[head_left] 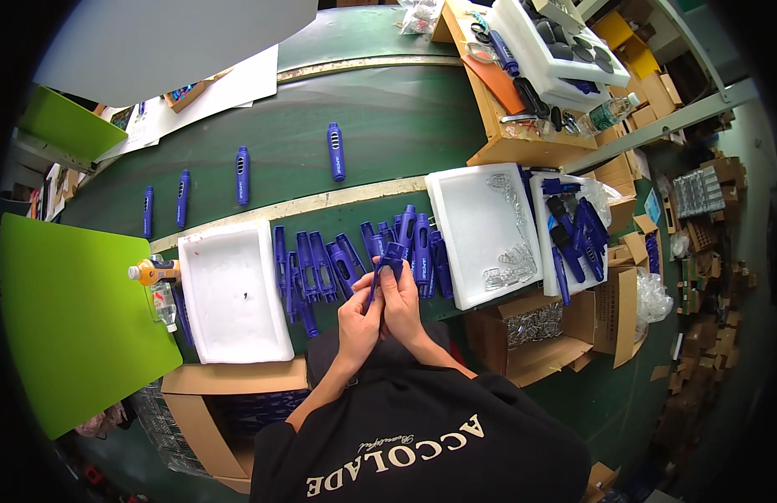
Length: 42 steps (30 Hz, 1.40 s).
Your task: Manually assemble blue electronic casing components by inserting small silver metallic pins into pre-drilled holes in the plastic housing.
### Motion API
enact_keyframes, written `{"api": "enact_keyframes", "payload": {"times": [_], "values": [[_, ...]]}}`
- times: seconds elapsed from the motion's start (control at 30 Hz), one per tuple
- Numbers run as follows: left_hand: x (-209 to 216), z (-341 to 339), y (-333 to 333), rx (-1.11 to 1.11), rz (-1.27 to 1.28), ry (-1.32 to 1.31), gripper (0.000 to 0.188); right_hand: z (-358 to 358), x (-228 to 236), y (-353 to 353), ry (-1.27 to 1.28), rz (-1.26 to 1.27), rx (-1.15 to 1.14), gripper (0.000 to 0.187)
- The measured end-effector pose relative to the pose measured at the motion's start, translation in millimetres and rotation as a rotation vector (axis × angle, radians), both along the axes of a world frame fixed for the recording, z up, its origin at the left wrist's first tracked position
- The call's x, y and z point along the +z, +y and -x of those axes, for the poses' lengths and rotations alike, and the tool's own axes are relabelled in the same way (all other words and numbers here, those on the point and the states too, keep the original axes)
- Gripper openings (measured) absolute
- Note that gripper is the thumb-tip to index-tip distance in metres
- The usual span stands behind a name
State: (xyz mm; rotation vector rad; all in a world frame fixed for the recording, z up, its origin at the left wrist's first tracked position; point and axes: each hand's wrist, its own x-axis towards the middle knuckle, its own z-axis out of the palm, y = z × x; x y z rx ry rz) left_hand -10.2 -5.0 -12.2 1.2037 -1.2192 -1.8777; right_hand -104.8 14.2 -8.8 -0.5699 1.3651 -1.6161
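In front of my chest, both hands close around a blue plastic casing (392, 254), held tilted with its wider end up. My left hand (359, 327) grips its lower left side. My right hand (400, 308) presses against it with the thumb, close beside the left; the fingers partly hide it. Just beyond and to either side lie more blue casings (307, 264), several with long open slots, in a loose row on the green bench (380, 126). Farther away, blue pen-shaped bodies (336, 152) lie spaced out on the strip beyond a pale rail.
A white foam tray (275, 323) stands at left; another (460, 289) at right holds clear plastic parts. Beside it, a foam box (583, 281) carries blue and black pieces. Cardboard boxes (233, 379) sit below the bench edge. A green panel (78, 318) and bottles (158, 272) stand at far left.
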Motion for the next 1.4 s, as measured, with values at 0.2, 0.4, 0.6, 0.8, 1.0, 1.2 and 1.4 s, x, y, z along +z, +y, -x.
{"api": "enact_keyframes", "payload": {"times": [0.2,0.4,0.6,0.8,1.0,1.2,1.4], "values": [[-2,3,6,0.05,0.146,-0.127,0.022,-3,-2,1,-0.068,0.047,-0.043,0.024],[9,8,-2,0.024,0.141,-0.251,0.026,8,-18,-4,-0.134,0.02,-0.006,0.029],[11,-6,-24,-0.096,0.539,-0.291,0.052,29,-27,3,-0.208,0.097,-0.049,0.024],[21,-5,-17,-0.124,0.257,-0.099,0.068,28,-16,-2,-0.369,0.222,0.0,0.023],[25,-4,-10,-0.138,-0.005,0.04,0.067,37,-24,9,-0.429,0.219,0.087,0.025],[31,0,-17,-0.117,-0.039,-0.035,0.066,33,-23,1,-0.453,0.159,0.026,0.03],[-15,2,-33,-0.203,0.534,-0.449,0.074,39,-39,-24,0.124,-0.237,0.013,0.064]]}}
